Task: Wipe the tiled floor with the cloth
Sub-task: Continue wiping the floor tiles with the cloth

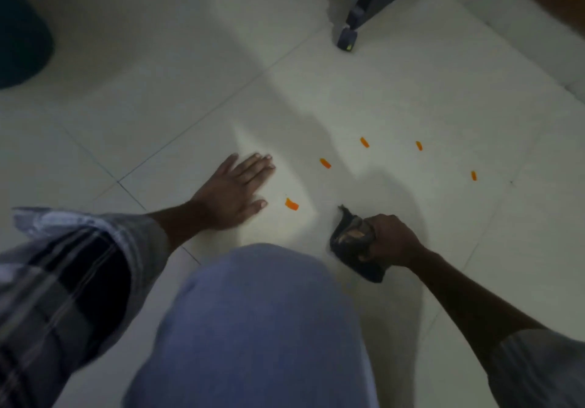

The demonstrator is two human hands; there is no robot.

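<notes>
Left hand lies flat on the pale glossy tiled floor at centre frame, fingers straight and together, palm down. Right hand sits lower right of centre, fingers curled tight round a dark crumpled cloth; the cloth touches the floor just left of that hand. Five small orange marks on the tile: nearest one sits just beside the left thumb, between the two hands; the other four run in a loose arc up and off to the right. Light blue trouser knee fills bottom centre. Plaid grey sleeve at lower left. Dark metal stand leg at upper right, dark round object at upper left edge.
</notes>
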